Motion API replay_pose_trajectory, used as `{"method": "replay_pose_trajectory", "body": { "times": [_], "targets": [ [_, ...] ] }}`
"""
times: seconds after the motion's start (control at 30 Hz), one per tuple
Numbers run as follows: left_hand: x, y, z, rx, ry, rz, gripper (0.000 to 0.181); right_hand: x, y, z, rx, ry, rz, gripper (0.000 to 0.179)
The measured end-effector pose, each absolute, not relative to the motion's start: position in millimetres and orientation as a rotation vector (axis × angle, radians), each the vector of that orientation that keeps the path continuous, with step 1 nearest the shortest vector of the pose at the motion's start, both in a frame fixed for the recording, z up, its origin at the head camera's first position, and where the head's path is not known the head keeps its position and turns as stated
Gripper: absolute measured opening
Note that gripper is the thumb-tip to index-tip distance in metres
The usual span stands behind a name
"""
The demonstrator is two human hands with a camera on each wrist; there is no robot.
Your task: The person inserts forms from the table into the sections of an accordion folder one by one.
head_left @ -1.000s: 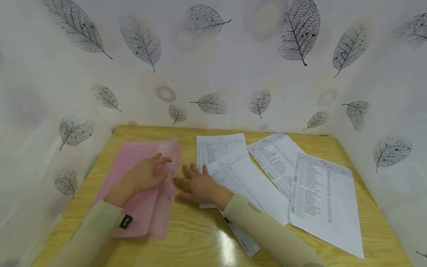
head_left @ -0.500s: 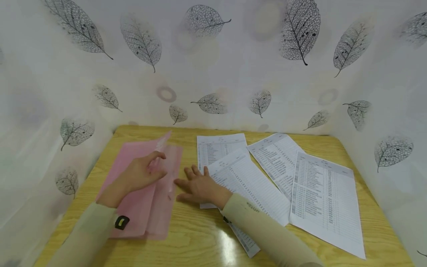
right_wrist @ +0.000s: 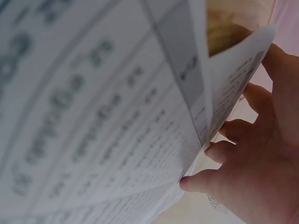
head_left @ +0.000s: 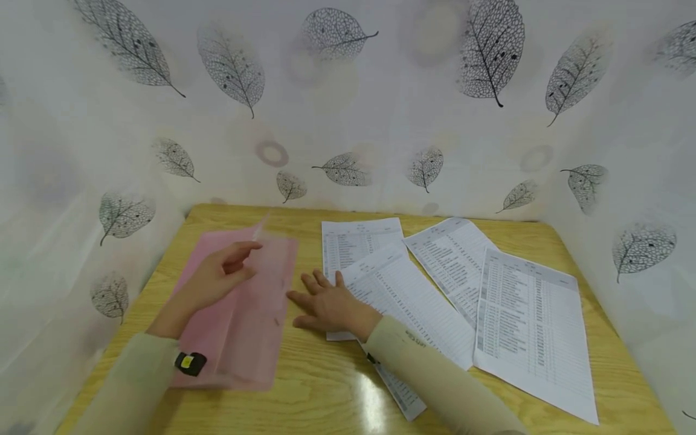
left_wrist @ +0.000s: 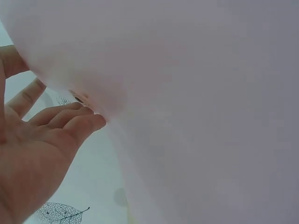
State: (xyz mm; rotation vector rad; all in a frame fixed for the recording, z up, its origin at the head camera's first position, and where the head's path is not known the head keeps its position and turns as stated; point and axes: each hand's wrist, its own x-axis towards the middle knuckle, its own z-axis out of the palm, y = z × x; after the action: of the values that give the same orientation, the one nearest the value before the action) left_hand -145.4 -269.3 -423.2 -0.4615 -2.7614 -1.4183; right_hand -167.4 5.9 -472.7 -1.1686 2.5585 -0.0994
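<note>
A: Nearest first. Right hand (head_left: 328,304)?

B: Lies flat on the wooden table (head_left: 326,393), fingers straight and spread, palm down over the near left corner of the overlapped printed sheets (head_left: 402,296). Holds nothing. The right wrist view shows the fingertips (right_wrist: 194,183) under a sheet edge that lifts a little, so touching paper, not gripping it.

A: Left hand (head_left: 214,278)?

B: On the pink folder (head_left: 244,326), left of the sheets. Thumb and fingers look pinched on the thin top flap (head_left: 260,228), which stands up at its far corner. The left wrist view is nearly all pink plastic, with the fingers (left_wrist: 70,119) gently curled against it. So I call it a light pinch on the flap.

A: Progress?

B: Early, by my read. The folder cover is only partly lifted, the rest lies flat on the table. No sheet is in the folder as far as I can see. Papers are all loose and fanned out.

A: How many sheets?

B: At least four: two overlapped beside the right hand, one angled further right (head_left: 451,260), one big one at the right edge (head_left: 533,332).

A: What's left?

B: Looks like opening it fully, gathering the sheets, slipping them in. Judgement only.

A: Far end?

B: Leaf-print backdrop (head_left: 348,90) round the table.
</note>
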Motion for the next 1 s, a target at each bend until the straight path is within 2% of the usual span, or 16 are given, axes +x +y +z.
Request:
{"method": "replay_pose_trajectory", "body": {
  "times": [0.4,1.0],
  "targets": [
    [-141.4,-285.0,-410.5,-0.453,-2.626,-1.616,0.046,-168.6,5.8,-468.6,-1.185,2.541,-0.125,0.065],
    [-135.0,-306.4,-394.4,-0.224,-2.649,-1.667,0.052,-168.1,4.4,-466.6,-1.172,2.54,-0.105,0.064]
  ]
}}
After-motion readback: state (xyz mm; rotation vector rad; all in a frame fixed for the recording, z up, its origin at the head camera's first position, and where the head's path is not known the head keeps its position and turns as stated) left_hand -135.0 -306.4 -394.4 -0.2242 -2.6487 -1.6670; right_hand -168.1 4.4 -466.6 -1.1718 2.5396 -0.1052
